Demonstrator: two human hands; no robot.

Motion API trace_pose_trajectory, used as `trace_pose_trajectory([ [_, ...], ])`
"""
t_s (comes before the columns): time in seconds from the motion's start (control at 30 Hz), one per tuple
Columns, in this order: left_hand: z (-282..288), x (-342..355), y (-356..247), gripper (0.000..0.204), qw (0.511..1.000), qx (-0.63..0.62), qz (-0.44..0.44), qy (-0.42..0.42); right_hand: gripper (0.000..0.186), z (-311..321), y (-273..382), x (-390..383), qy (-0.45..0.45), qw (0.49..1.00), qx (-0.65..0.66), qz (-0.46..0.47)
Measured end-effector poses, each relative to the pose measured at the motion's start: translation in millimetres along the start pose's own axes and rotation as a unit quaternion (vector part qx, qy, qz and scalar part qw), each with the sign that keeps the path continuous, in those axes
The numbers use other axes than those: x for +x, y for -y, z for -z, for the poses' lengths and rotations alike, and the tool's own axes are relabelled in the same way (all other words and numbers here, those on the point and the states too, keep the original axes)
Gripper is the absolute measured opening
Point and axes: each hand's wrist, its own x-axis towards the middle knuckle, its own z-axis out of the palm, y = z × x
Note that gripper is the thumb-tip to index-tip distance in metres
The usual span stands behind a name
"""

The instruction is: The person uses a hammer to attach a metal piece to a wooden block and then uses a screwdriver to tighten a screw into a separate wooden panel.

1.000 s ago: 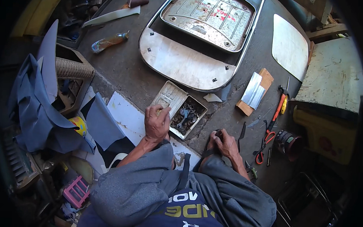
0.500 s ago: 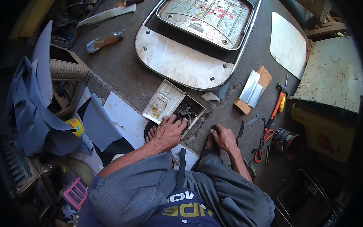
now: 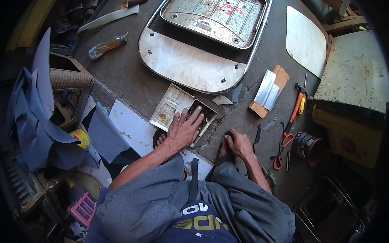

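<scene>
Fingers of the left hand are somewhat spread, their tips down in a small box; whether they pinch anything, I cannot tell. The box is shallow, rectangular and off-white, set on the floor near the toes of the left foot. Its hinged lid lies folded back to the left, the inner face blotched with brown stains. Small dark pieces lie in the compartment, largely covered by the hand. Fingers of the right hand curl inward at the right foot; a grip on anything there cannot be made out. A pale scrap lies near the box's far corner, and beyond it a rounded panel with a shiny edge. To the right are a wooden block bearing a silvery strip, and an orange-handled hammer.
</scene>
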Motion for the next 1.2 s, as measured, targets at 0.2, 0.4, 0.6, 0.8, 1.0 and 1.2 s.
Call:
trace_pose_trajectory([
  [0.2, -11, -43, 4, 0.037, 0.995, -0.012, -0.023, 0.098, 0.027, -4, -12, -6, -0.027, 0.998, 0.054, 0.034],
  [0.4, -11, -61, 8, 0.041, 0.995, -0.098, -0.024, 0.015, 0.027, 0, -8, -3, -0.017, 0.999, 0.049, 0.012],
  [0.6, -2, -17, 1, 0.039, 0.994, -0.099, 0.041, -0.030, 0.027, 1, -7, -1, -0.014, 0.999, 0.032, 0.011],
  [0.8, -6, -33, -5, 0.040, 0.995, -0.092, 0.034, 0.031, 0.027, -1, -9, -2, -0.018, 0.999, 0.045, 0.018],
  [1.0, -7, -41, 3, 0.038, 0.987, -0.153, 0.020, 0.044, 0.028, -3, -7, 4, -0.014, 1.000, 0.021, 0.006],
  [1.2, -6, -7, 1, 0.053, 0.994, -0.077, 0.076, -0.011, 0.028, -1, -5, 4, -0.016, 1.000, 0.004, 0.003],
])
